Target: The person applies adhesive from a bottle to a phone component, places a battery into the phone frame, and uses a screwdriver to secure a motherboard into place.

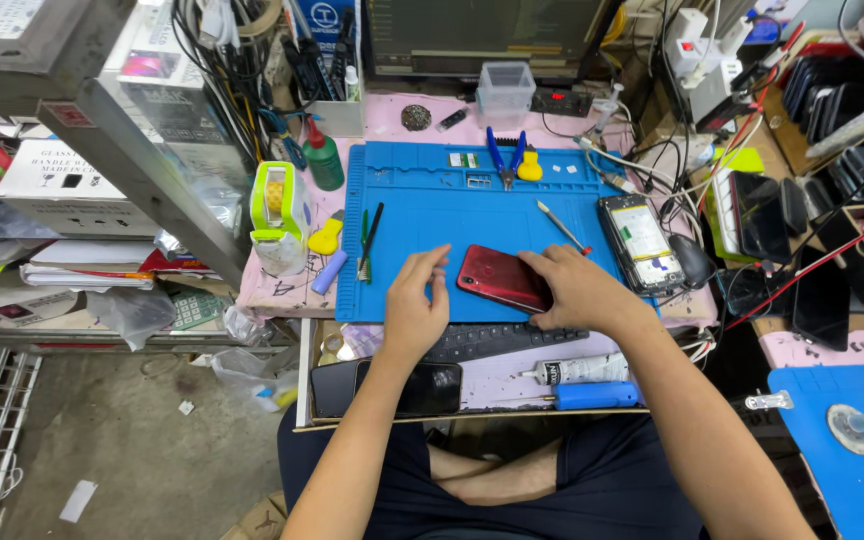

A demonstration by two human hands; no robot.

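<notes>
Cluttered repair bench, seen from above: a blue work mat point(422, 215) covers the centre of a pink-topped table point(272, 290), with a dark monitor point(482, 35) and tangled cables point(222, 70) at the back edge.

1. Red phone point(500, 277). Lies flat on the near part of the mat, slightly right of centre, long axis running from upper left to lower right. Glossy dark-red back faces up; corners are rounded. Whether a camera cutout is present cannot be confirmed, since the right end is covered.

2. Right hand point(580, 290). Rests on the right end of the red phone, fingers curled over its upper edge and thumb toward its near edge, gripping the casing.

3. Left hand point(414, 305). Lies on the mat just left of the phone, fingers loosely extended and slightly apart, holding nothing; the thumb reaches toward the phone's left corner, but contact is unclear.

4. Surroundings. A second phone point(640, 243) with its interior exposed sits at the right edge of the mat. A thin metal tool point(562, 227) lies between it and the red phone. Blue-handled pliers point(505, 155) rest near the far edge of the mat. Green tweezers point(366, 243) lie at the mat's left margin. A green tape dispenser point(277, 205) and a green bottle point(324, 160) stand off the mat at left. Below the mat, a drawer shelf holds a dark keyboard point(497, 340), a black phone point(392, 388), a white glue tube point(577, 372) and a blue-handled screwdriver point(582, 396)
</notes>
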